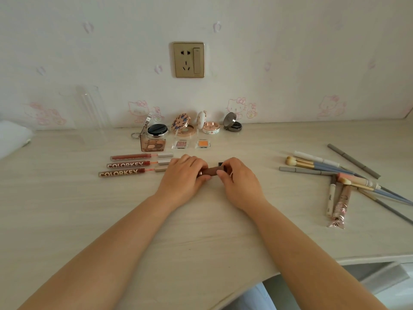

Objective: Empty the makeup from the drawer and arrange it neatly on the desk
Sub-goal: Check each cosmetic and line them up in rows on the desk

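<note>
Both hands, left (182,175) and right (238,179), fingers curled around one brown lipstick tube (211,171) on the desk (201,231)

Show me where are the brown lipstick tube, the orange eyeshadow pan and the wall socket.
brown lipstick tube (211,171), head view, barrel between hands
orange eyeshadow pan (203,143), head view, orange centre
wall socket (188,59), head view, faceplate centre

Desk (67,209): pale wood grain. Wall (290,63): white, faint pink cat cartoons; gold socket plate (188,59). Three lip gloss tubes (136,164): dark red, silver caps, two lettered white. Held tube (211,171): reddish brown. Compact lid (180,122): peach with blue flowers. Small pans: glittery pink (181,144), orange (203,143). Brushes (324,165): blue-grey handles.
</note>
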